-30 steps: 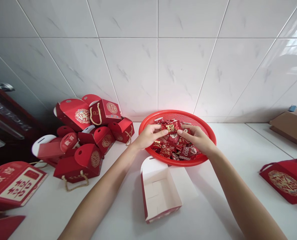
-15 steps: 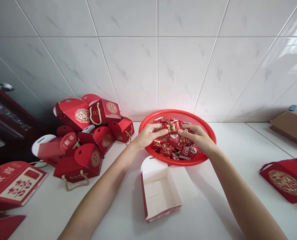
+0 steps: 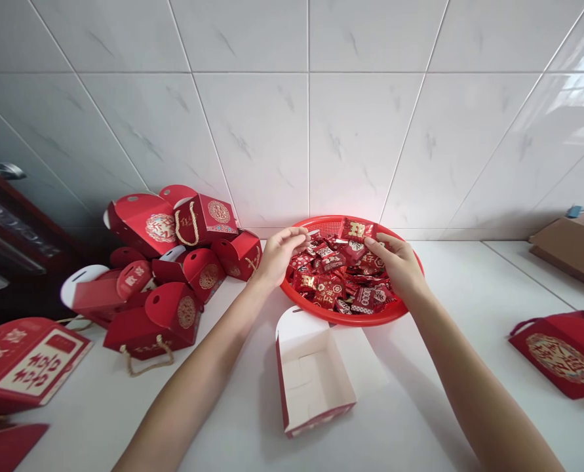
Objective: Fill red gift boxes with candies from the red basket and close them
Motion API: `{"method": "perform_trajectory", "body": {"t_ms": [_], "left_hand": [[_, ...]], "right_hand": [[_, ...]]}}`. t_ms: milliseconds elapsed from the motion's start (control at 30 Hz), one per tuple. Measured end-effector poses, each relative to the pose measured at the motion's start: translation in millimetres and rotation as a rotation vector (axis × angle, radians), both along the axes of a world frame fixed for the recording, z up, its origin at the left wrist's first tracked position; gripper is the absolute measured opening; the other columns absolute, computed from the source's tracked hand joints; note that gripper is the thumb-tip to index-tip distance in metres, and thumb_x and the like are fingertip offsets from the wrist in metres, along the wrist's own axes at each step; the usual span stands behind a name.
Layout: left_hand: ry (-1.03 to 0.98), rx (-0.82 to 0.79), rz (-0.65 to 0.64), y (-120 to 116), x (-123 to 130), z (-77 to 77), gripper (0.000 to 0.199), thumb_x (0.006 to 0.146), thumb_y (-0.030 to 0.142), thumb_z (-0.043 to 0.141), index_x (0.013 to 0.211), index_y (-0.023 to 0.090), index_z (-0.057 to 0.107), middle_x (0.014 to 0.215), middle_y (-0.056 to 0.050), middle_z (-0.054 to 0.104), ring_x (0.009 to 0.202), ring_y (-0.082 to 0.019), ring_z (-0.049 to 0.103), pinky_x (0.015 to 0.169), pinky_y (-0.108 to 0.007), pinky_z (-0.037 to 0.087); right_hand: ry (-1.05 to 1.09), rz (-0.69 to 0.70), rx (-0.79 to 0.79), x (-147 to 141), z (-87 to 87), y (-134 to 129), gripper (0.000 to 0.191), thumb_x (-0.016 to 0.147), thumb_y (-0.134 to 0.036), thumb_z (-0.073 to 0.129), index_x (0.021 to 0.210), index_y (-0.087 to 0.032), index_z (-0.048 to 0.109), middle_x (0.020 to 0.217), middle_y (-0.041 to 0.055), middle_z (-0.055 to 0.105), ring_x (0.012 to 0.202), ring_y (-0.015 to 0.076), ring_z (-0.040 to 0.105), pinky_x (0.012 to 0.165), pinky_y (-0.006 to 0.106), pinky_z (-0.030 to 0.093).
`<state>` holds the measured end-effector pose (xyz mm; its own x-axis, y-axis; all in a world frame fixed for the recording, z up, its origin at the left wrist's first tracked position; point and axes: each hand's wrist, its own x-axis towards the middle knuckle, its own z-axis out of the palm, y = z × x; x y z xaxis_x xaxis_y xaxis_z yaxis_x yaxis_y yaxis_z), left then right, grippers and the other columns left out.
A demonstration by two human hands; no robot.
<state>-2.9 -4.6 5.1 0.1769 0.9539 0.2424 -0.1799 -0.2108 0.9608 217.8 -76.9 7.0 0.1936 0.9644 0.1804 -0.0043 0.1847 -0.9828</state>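
Observation:
A red plastic basket (image 3: 345, 320) with a perforated wall holds many red wrapped candies (image 3: 331, 288). My right hand (image 3: 400, 262) pinches one red candy packet with gold lettering (image 3: 357, 229) by its right end, above the pile. Over the basket's left rim is my left hand (image 3: 284, 252), fingers loosely stretched toward the candies and nothing visible in them. Just in front of the basket, an open gift box (image 3: 316, 380) with a white inside stands on the white counter. Its bottom shows, with nothing on it.
Several red gift boxes (image 3: 154, 321) with rope handles are heaped on the left, and a larger box (image 3: 31, 367) lies nearer me. At right sit another red box (image 3: 562, 354) and a brown cardboard carton (image 3: 571, 252). A tiled wall (image 3: 360, 144) rises behind the basket.
My left hand has let go of the candy packet and drawn back to the left. My right hand keeps the packet, now a little higher and farther right.

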Motion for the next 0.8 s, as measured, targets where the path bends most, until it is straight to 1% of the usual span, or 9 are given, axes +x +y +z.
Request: {"method": "perform_trajectory", "body": {"t_ms": [100,167,267,333,400,467,633,700,800], "left_hand": [[0.263,0.148,0.061,5,-5,-1.7,0.015,0.075,0.029,0.067,0.085,0.019,0.071,0.094,-0.005,0.076,0.092,-0.022,0.069,0.092,-0.035,0.052],[0.494,0.200,0.059,8,-9,-2.2,0.015,0.077,0.024,0.063,0.087,0.020,0.073,0.095,-0.006,0.077,0.093,-0.024,0.069,0.090,-0.036,0.052],[0.780,0.230,0.025,13,-9,-3.0,0.018,0.074,0.017,0.065,0.088,0.022,0.074,0.093,-0.007,0.078,0.094,-0.027,0.070,0.091,-0.036,0.051],[0.870,0.232,0.014,18,-6,-4.6,0.017,0.069,0.015,0.069,0.083,0.023,0.073,0.088,-0.007,0.076,0.096,-0.030,0.069,0.092,-0.037,0.050],[0.906,0.215,0.007,23,-2,-7.4,0.013,0.064,0.015,0.074,0.072,0.023,0.069,0.082,-0.008,0.075,0.098,-0.033,0.068,0.091,-0.037,0.049],[0.938,0.195,-0.005,28,3,-10.9,0.016,0.059,0.016,0.077,0.063,0.024,0.064,0.078,-0.008,0.073,0.095,-0.033,0.069,0.086,-0.035,0.049],[0.928,0.167,-0.061,37,10,-15.6,0.025,0.049,0.017,0.081,0.053,0.024,0.058,0.070,-0.003,0.070,0.078,-0.028,0.068,0.069,-0.030,0.048],[0.888,0.141,-0.078,38,9,-14.9,0.023,0.047,0.016,0.082,0.057,0.024,0.063,0.066,-0.001,0.068,0.073,-0.025,0.066,0.066,-0.030,0.047],[0.802,0.072,-0.085,38,9,-12.2,0.032,0.048,0.017,0.082,0.078,0.023,0.074,0.067,0.001,0.069,0.068,-0.022,0.065,0.065,-0.030,0.048]], "right_hand": [[0.029,-0.033,0.014,1,-1.9,2,0.031,0.077,-0.055,0.079,0.084,-0.025,0.074,0.072,0.0009,0.074,0.068,0.0230,0.070,0.066,0.035,0.057],[0.040,-0.024,0.020,1,-1.6,2,0.031,0.078,-0.055,0.079,0.084,-0.024,0.074,0.073,0.0014,0.075,0.071,0.0239,0.072,0.066,0.035,0.057],[0.059,-0.001,0.024,-1,-0.3,1,0.032,0.078,-0.054,0.079,0.086,-0.024,0.075,0.078,0.0029,0.078,0.077,0.0267,0.074,0.068,0.036,0.058],[0.071,-0.002,0.022,-2,0.3,0,0.032,0.077,-0.055,0.079,0.086,-0.024,0.075,0.081,0.0037,0.079,0.080,0.0278,0.075,0.069,0.036,0.058],[0.074,-0.010,0.021,-2,0.3,0,0.032,0.077,-0.055,0.079,0.085,-0.024,0.074,0.081,0.0035,0.079,0.079,0.0279,0.075,0.069,0.037,0.058],[0.067,-0.016,0.027,-1,-0.4,1,0.032,0.076,-0.055,0.079,0.085,-0.024,0.074,0.080,0.0026,0.078,0.079,0.0269,0.074,0.069,0.036,0.058],[-0.002,-0.041,0.028,1,-2.9,3,0.038,0.075,-0.061,0.078,0.086,-0.025,0.073,0.077,0.0015,0.077,0.076,0.0254,0.072,0.067,0.036,0.057],[-0.012,-0.046,0.021,2,-3.2,3,0.038,0.074,-0.062,0.078,0.085,-0.026,0.073,0.078,0.0016,0.077,0.076,0.0255,0.072,0.067,0.036,0.057],[0.009,-0.037,0.020,1,-2.4,3,0.035,0.075,-0.059,0.078,0.081,-0.025,0.072,0.076,0.0011,0.075,0.071,0.0241,0.071,0.064,0.035,0.057]]}}
